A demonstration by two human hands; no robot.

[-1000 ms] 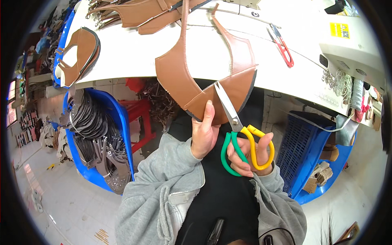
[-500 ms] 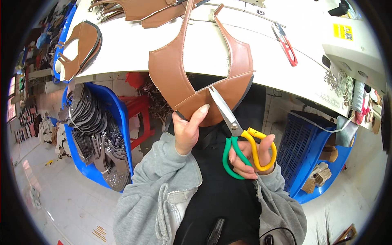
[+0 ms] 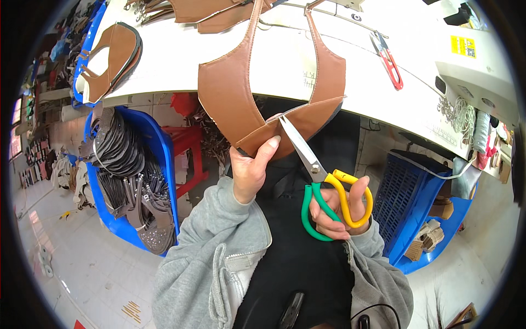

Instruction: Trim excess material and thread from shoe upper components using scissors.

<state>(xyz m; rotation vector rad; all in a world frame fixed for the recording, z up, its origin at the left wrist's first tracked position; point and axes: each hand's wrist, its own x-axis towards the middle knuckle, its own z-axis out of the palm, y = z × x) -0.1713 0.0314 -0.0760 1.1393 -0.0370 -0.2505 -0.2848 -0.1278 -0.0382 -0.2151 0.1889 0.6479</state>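
Note:
My left hand [image 3: 252,171] pinches the lower edge of a brown leather shoe upper [image 3: 226,96], thumb on top. Two long straps of the upper reach forward over the white table, and a stitched band crosses its near end. In my right hand [image 3: 342,211] is a pair of scissors [image 3: 305,154] with one green and one yellow handle. Their blades look closed or nearly so, and the tips lie against the upper where its strap meets the crossing band. My right fingers go through the handle loops.
On the white worktable [image 3: 164,68] lie another brown upper [image 3: 112,57], a pile of brown pieces [image 3: 219,19] and red-handled snips [image 3: 390,66]. A blue tub [image 3: 129,233] of dark uppers stands left; a blue crate [image 3: 402,203] stands right. A sewing machine [image 3: 482,82] is at far right.
The upper has tilted and spread a little, its right strap shifting right. The scissors stay at nearly the same place on it. The whole view has shifted slightly.

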